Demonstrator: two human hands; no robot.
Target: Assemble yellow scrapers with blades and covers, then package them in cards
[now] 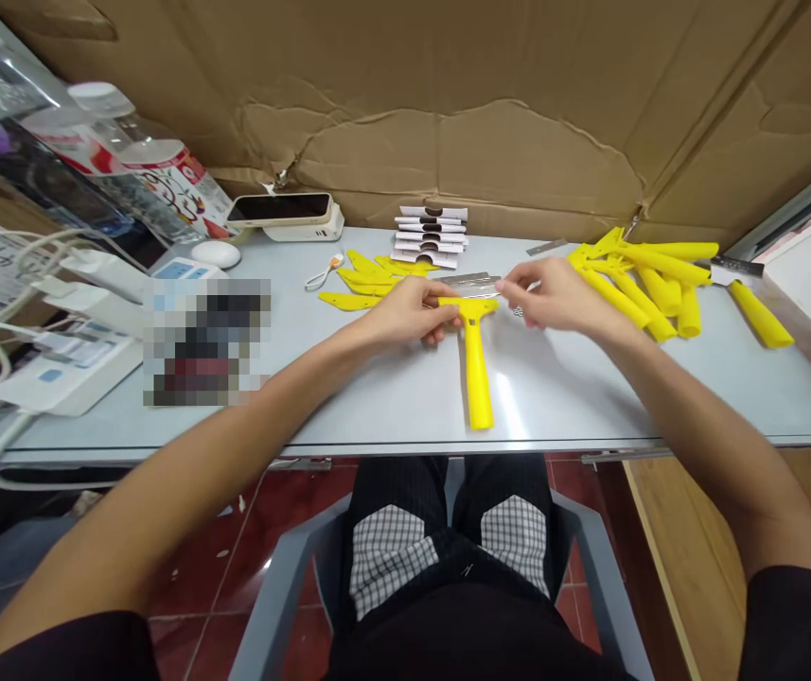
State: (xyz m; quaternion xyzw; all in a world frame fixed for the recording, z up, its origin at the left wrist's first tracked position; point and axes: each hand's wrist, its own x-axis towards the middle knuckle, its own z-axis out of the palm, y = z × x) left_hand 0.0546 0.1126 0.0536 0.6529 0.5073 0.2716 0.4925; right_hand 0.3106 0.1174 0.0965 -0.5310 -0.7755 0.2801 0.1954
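A yellow T-shaped scraper (pixel 477 369) lies on the table in front of me, its handle towards the near edge. My left hand (pixel 412 310) is closed around the left end of its head. Along the top of the head is a shiny metal blade (pixel 467 282). Thumb and fingers of my right hand (pixel 551 293) pinch together at the right end of this blade. Small dark bits (pixel 518 310), too small to make out, show just under the right fingertips. Behind my left hand lie several flat yellow pieces (pixel 362 276).
Several yellow handles (pixel 661 284) are piled at the right. White sleeves with dark notches (pixel 431 236) are stacked at the back, near a loose metal strip (pixel 547 248). On the left are a phone (pixel 281 209), a power strip (pixel 68 374) with cables, and bottles (pixel 178 184). Cardboard (pixel 448 57) stands behind.
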